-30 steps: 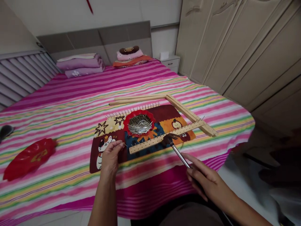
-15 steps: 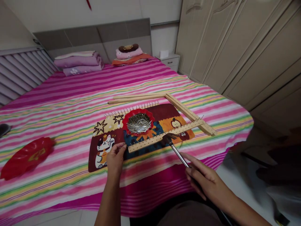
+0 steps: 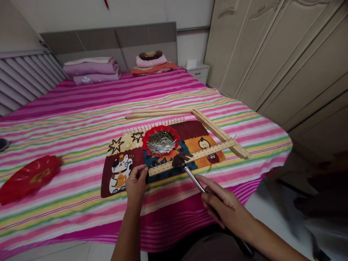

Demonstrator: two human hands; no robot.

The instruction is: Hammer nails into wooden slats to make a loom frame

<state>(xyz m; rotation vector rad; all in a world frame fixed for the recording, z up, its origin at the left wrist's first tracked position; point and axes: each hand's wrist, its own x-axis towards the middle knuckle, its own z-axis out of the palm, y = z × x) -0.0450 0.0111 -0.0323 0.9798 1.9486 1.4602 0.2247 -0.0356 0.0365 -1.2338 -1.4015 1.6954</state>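
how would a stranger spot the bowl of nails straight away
On the striped bed, find the patterned mat. The bowl of nails sits on it, red with a scalloped rim. Unlike the red dish off to the left, it holds shiny nails.

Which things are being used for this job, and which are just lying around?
Seems part of the job:
hammer, in the right hand
wooden strip by the left hand
nails in the red bowl

Probably just lying about:
red dish at the left
folded purple bedding
white box on the nightstand

Room over striped sheet [image 3: 81, 174] left of mat [image 3: 152, 159], hammer head [image 3: 178, 160] blocking wooden strip [image 3: 201, 154], nail bowl [image 3: 145, 142] behind, gap apparently tight
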